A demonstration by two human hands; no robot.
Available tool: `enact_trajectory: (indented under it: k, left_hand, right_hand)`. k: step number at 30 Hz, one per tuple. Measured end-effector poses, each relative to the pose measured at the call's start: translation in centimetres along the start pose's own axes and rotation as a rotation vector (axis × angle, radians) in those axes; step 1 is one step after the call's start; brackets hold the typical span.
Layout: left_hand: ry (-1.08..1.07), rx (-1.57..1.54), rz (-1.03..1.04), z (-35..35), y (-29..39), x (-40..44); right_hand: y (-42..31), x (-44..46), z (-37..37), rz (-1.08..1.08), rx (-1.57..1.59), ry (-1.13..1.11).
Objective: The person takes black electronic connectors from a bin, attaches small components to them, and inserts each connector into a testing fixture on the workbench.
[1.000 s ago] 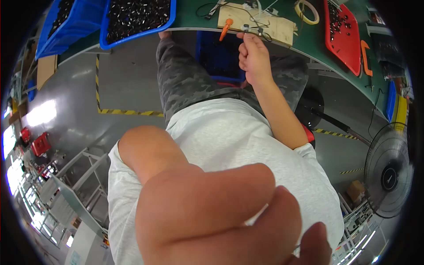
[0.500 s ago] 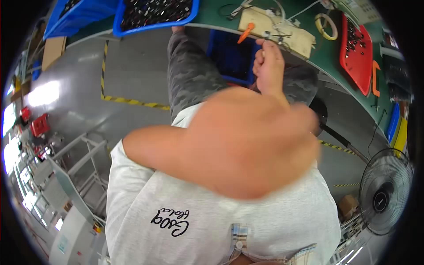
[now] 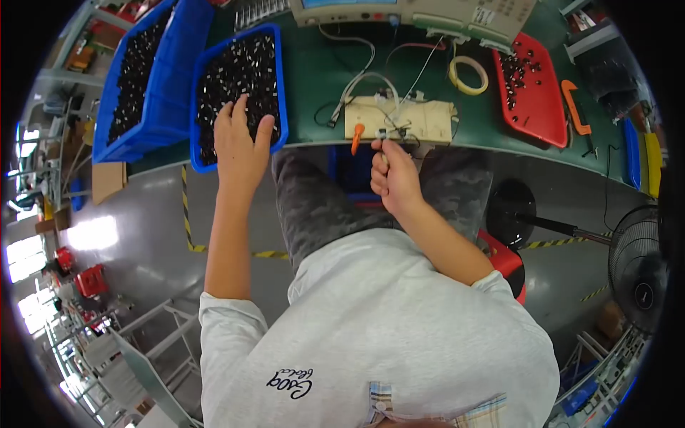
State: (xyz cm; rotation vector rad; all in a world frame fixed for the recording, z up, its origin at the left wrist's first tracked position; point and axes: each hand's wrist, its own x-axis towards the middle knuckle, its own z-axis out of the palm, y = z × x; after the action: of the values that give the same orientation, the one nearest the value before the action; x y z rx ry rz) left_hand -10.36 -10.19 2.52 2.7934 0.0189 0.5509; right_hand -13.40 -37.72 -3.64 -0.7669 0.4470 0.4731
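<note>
My left hand (image 3: 241, 143) is over the near part of a blue tray (image 3: 282, 107) full of small black and silvery parts (image 3: 239, 68). Its fingers are spread, the tips at the heap, and nothing shows between them. My right hand (image 3: 398, 175) is curled at the front edge of a pale wooden block (image 3: 435, 121), thumb and forefinger pressed together by a small metal fitting (image 3: 383, 133). Whatever those fingers grip is too small to make out. Beside them an orange lever (image 3: 357, 138) hangs at the block's edge, and thin cables run up behind it.
At the left stands a deep blue bin (image 3: 153, 93) of similar parts. A red tray (image 3: 549, 107) with scattered dark parts, a tape roll (image 3: 469, 75) and an orange-handled tool (image 3: 574, 108) lie to the right. An instrument (image 3: 421, 13) occupies the back. Below right is a fan (image 3: 638, 271).
My left hand has gone from a blur in front of my chest to the blue tray, its fingers now spread. The head view has tilted up toward the bench. My right hand stays at the block.
</note>
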Motion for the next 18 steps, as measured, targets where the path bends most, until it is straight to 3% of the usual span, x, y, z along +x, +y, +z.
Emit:
enact_trajectory:
  k: [4, 18]
  left_hand:
    - [-0.03, 0.092, 0.019, 4.2, -1.1, 0.6]
    - [-0.021, 0.059, -0.096, 3.6, -0.4, 0.7]
  right_hand:
    - [0.2, 0.2, -0.5, -0.022, -0.043, -0.024]
    - [-0.2, -0.2, -1.3, 0.004, -0.067, -0.064]
